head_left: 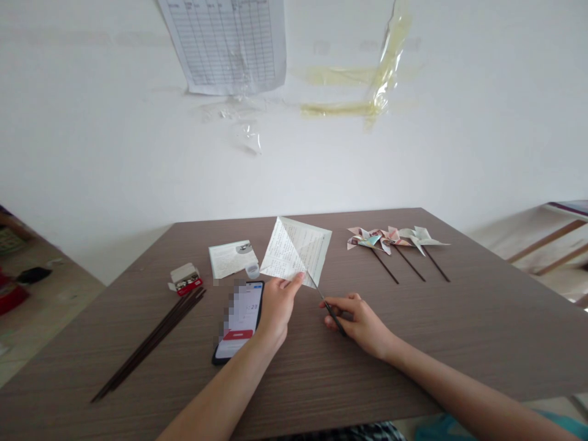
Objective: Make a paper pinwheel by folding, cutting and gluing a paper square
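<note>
Paper (298,248) in left hand (279,305), beyond right hand (362,321).

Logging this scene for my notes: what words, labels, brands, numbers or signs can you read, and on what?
":23" on the phone; its other text is unclear.
Too small or blurred to read: any print on held paper, loose sheet, wall sheet, small box and pinwheels.

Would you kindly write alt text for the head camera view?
The left hand holds a printed paper square as the right hand holds a slim tool at its near corner; three paper pinwheels lie to the right.
</note>
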Demonstrator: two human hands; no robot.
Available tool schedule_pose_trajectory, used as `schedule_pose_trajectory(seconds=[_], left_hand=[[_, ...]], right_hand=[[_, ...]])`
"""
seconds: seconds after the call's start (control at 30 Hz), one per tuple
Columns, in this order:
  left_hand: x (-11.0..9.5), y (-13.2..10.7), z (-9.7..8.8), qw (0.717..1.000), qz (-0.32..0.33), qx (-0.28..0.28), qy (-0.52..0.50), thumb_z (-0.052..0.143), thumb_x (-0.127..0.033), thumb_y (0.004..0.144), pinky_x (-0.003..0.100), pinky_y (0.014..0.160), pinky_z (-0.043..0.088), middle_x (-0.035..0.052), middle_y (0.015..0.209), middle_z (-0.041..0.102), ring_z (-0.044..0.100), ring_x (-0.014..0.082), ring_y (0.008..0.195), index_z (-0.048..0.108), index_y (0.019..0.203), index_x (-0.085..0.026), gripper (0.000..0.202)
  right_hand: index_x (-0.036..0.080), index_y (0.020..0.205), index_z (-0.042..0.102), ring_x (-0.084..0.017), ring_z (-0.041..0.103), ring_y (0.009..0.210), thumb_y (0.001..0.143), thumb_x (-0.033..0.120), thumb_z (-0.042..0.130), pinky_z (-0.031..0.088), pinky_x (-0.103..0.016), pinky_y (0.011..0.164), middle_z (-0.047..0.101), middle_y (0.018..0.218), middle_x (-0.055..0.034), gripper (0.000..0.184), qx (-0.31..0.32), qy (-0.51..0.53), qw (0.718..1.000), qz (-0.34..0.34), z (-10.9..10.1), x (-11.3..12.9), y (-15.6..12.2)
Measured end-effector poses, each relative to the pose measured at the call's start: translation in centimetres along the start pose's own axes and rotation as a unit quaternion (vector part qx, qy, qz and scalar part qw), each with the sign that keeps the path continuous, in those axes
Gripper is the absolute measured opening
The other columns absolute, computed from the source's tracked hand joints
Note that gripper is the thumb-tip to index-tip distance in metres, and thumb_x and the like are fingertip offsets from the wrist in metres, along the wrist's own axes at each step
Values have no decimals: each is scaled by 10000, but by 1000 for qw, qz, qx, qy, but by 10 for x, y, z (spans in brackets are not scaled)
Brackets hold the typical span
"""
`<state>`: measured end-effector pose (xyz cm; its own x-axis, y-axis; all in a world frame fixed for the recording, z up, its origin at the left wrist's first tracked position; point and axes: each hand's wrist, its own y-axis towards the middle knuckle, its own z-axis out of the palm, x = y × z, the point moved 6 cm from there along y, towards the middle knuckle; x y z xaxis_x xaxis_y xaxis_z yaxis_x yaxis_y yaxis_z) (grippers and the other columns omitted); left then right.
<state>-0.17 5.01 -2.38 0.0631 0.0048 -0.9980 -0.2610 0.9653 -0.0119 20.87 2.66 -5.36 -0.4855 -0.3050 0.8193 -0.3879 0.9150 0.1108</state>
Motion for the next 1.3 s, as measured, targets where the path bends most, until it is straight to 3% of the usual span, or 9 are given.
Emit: schedule_pose_trajectory(seconds=[0.17,0.43,1.07,1.3], left_hand=[[-5,-1,1,1000,13,5,-4,905,-441,756,344,838,568,61,845,875,767,263,873,821,743,-235,223],[-3,0,1,1000,13,6,9,914,-494,745,361,849,586,88,871,884,785,292,918,814,731,-230,282],[-7,-5,5,1000,7,28,-2,936,-375,809,399,976,640,105,990,936,867,340,1073,856,817,-233,163],[-9,-7,8,999,13,31,-20,898,-300,832,448,1101,641,126,1118,955,879,350,1187,891,905,-221,107]], right_hand=[[244,1248,949,-330,708,1017,1005,513,777,539,-515,1090,839,901,-79,401,-3,4,1000,12,0,-2,-1],[236,1251,941,-356,737,1005,1005,511,774,541,-535,1114,865,850,-80,405,14,25,999,27,1,1,-1],[230,1264,935,-316,747,981,1026,557,796,521,-540,1167,845,892,-58,427,11,48,999,18,0,2,0],[210,1235,929,-305,762,935,1033,551,781,540,-516,1131,848,848,-57,422,12,57,998,17,1,2,-1]])
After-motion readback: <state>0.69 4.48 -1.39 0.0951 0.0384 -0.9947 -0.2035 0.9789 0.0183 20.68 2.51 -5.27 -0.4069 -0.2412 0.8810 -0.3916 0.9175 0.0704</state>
